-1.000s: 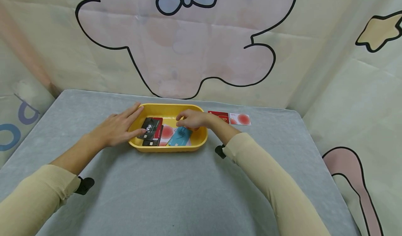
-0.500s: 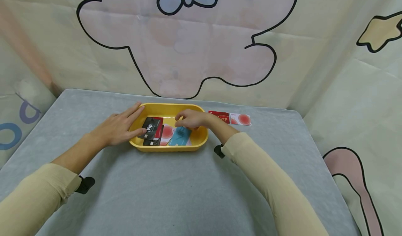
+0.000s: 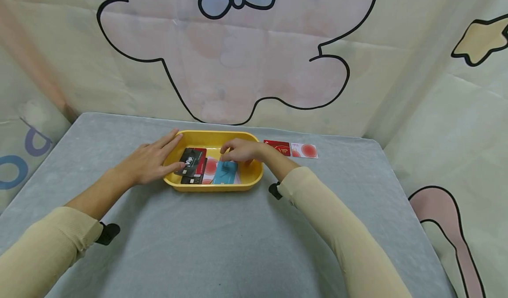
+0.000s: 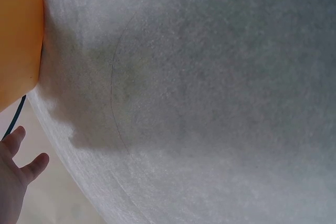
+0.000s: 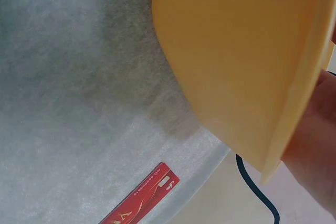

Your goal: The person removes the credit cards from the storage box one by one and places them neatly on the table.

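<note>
A yellow tray (image 3: pixel 214 188) with several cards in it stands on the table. My left hand (image 3: pixel 144 163) rests at its left end, fingers fairly straight along the rim and the thumb over a black VIP card (image 3: pixel 190 159). Reaching in from the right, my right hand (image 3: pixel 243 150) has curled fingers and pinches the far edge of a blue card (image 3: pixel 225 173); the fingertips are partly hidden. The blue card overlaps a white card with pink circles (image 3: pixel 210 169). In the right wrist view, the tray wall (image 5: pixel 236 61) covers most of that hand.
On the table right of the tray lie a red VIP card (image 3: pixel 282 148) and a white card with a pink circle (image 3: pixel 304 150). A grey-blue cloth (image 3: pixel 238 240) covers the table. Behind it hangs a printed curtain (image 3: pixel 254 68).
The blue card has turned from a slant to nearly straight and shifted slightly left, along with my right hand. My left hand has stayed at the tray's rim.
</note>
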### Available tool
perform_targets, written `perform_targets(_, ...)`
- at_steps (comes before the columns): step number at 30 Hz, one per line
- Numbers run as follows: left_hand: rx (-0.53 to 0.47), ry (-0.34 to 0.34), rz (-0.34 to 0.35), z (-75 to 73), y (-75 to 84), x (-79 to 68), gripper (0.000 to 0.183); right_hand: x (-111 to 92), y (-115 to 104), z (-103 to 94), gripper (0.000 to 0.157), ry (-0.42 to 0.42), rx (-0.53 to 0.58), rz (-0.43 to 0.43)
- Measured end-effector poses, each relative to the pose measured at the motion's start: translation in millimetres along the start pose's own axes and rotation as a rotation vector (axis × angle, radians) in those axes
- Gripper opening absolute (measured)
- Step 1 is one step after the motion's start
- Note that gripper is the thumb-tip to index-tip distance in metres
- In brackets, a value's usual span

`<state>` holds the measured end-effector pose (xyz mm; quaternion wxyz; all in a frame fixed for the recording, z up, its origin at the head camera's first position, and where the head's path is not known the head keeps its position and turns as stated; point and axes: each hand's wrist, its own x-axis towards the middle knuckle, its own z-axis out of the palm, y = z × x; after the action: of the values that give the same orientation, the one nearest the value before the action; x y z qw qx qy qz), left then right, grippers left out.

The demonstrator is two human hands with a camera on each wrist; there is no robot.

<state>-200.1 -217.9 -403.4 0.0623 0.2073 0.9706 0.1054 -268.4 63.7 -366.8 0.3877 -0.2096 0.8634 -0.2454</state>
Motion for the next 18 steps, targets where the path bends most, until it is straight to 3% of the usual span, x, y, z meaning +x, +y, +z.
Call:
perform_targets(8, 0.003, -0.003, -0.007, -0.1, 0.7, -0.3, 0.088, 6.6, -2.5, 2.9, 0.050, 0.030, -0.052, -0.064)
perform_targets(18, 0.001, -0.003, -0.008, 0.8, 0.6, 0.1, 0.088, 4.8, -7.9, 5.6, 0.046, 0.011, -0.031, -0.086)
